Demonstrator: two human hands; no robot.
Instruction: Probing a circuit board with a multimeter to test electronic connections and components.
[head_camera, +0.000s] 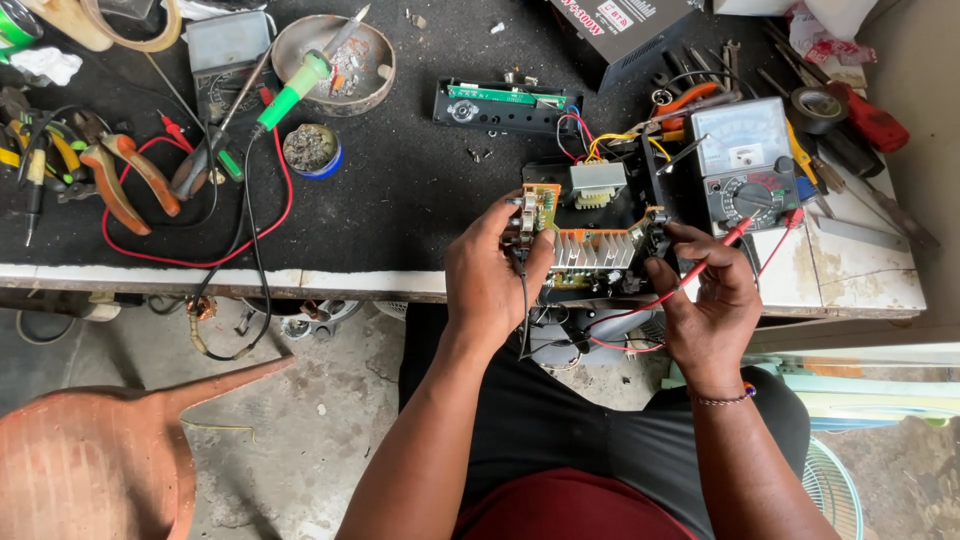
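My left hand (492, 275) grips the left end of an orange circuit board (590, 240) with a silver heat sink and a small transformer, held at the bench's front edge. My right hand (708, 300) steadies the board's right end and pinches a red test probe (722, 243); its red lead loops down under the bench. An analog multimeter (745, 160) lies just right of the board. Coloured wires (600, 140) run from the board to a black front panel (505, 105) behind it.
A green-handled soldering iron (290, 95) rests by a metal dish (335, 50) and a small tin (312, 150). Orange-handled pliers (125, 180) and cutters lie at the left. A black box (620, 30), tape roll (815, 105) and loose tools sit at the back right.
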